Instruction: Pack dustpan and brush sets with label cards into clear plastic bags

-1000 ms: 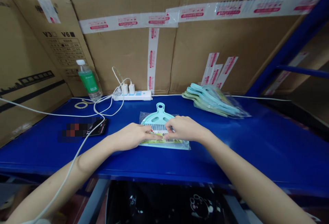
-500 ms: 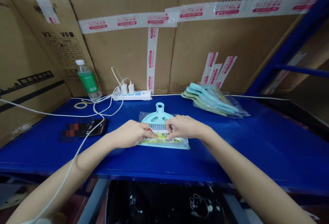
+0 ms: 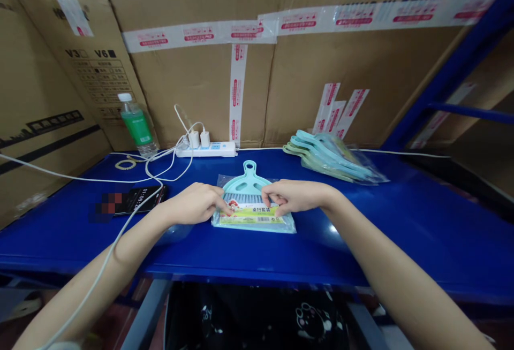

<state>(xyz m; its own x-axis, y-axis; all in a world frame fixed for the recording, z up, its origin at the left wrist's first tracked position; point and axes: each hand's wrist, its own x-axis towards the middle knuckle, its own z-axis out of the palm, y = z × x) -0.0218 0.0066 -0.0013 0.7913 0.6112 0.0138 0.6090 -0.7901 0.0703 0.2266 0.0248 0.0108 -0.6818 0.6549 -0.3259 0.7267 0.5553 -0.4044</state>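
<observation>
A light blue dustpan point(image 3: 249, 180) lies flat on the blue table, handle pointing away from me, inside a clear plastic bag. A brush with grey bristles point(image 3: 244, 198) rests in the pan, partly covered by a printed card label point(image 3: 257, 212). At the left side of the bag, my left hand point(image 3: 199, 203) touches the label's edge with a fingertip, its other fingers loosely bent. My right hand point(image 3: 301, 198) rests at the right side, fingers curved and thumb apart, touching the bag. Neither hand grips anything.
Several bagged dustpan sets point(image 3: 333, 154), blue and green, are piled at the back right. A power strip point(image 3: 209, 149) with chargers, a bottle point(image 3: 137, 125) and a phone point(image 3: 140, 200) stand left. A white cable point(image 3: 120, 245) crosses my left forearm. Cardboard point(image 3: 193, 82) walls the back.
My hands have moved apart, the left one leftward and the right one slightly rightward, showing more of the label. The dustpan package stays in place.
</observation>
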